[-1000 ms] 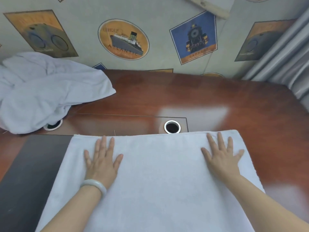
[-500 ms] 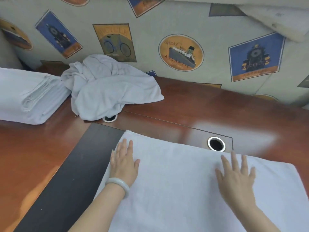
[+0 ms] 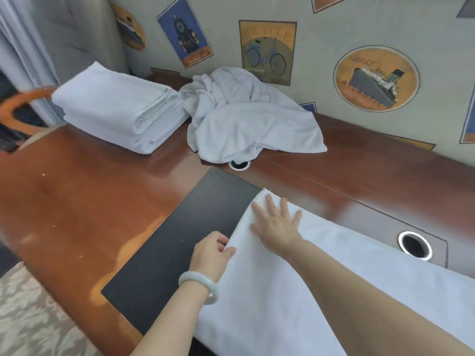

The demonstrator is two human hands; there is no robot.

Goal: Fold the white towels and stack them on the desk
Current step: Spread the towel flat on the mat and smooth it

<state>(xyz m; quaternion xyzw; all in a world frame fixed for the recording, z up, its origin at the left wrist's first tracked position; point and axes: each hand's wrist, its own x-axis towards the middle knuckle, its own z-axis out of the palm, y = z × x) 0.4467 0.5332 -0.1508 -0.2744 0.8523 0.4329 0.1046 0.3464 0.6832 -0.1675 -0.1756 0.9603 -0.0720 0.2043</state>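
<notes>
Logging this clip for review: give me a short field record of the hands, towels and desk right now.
Left: left hand grips the left edge of the flat white terry towel
Right: right hand rests flat on that towel, fingers spread
Done: stack of folded white towels, far left of desk
Pending: crumpled white towel heap beside the stack
Surface: glossy reddish-brown wooden desk, black inlay panel under the flat towel's left edge

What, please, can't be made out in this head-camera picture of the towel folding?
Head view, left hand: fingertips hidden under the flat towel edge it grips.
Flat towel: right and near ends cut off by the frame.
Crumpled towels: their number, lost in folds; they half cover a cable hole.
Folded stack: layer count, blurred.
</notes>
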